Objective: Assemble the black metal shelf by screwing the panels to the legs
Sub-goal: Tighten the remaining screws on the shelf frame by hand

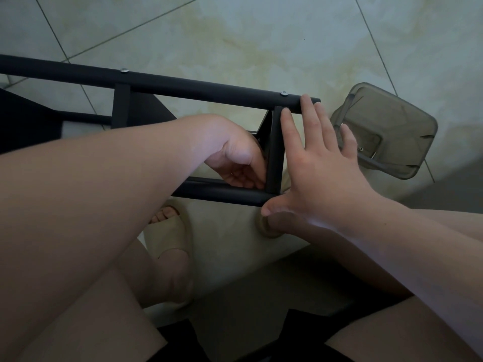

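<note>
Lying across the floor (235,35) from nine o'clock to centre, the black metal shelf (120,105) looks stiff, light and smooth. The right hand (321,165) spreads flat, fingers straight, bracing the end panel (275,152) against the legs (196,87). The left hand (235,158) reaches inside the frame, and I cannot tell its grip. Best held by the tubes.

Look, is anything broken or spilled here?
Nothing looks broken or spilled. The black shelf frame lies on its side with the left hand and right hand on it, as fits assembly. Only yellowish stains on the floor tiles stand out.

Matt black metal legs (167,86), translucent smoky plastic container (386,131), glossy marbled tile floor (235,35).
</note>
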